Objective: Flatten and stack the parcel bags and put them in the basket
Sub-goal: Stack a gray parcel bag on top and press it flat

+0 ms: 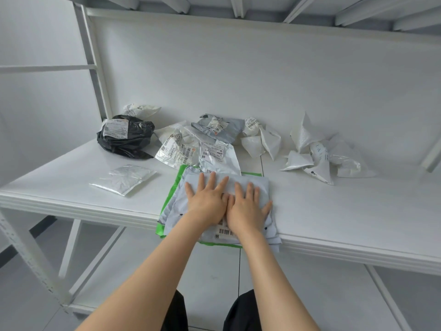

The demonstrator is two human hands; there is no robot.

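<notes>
I observe both hands flat, fingers straight and spread, side by side with thumbs touching: left hand (206, 199) and right hand (245, 211) press on the top grey bag (261, 183) of a stack lying on a green bag (176, 185) at the shelf's (334, 211) near edge. From the stack, a heap of labelled bags (214, 144) lies at 12 o'clock, a black bag (128, 137) at 10, a flat white bag (123, 179) at 9, and crumpled white bags (317, 154) at 2.

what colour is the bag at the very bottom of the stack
Bright green, seen in the head view.
</notes>
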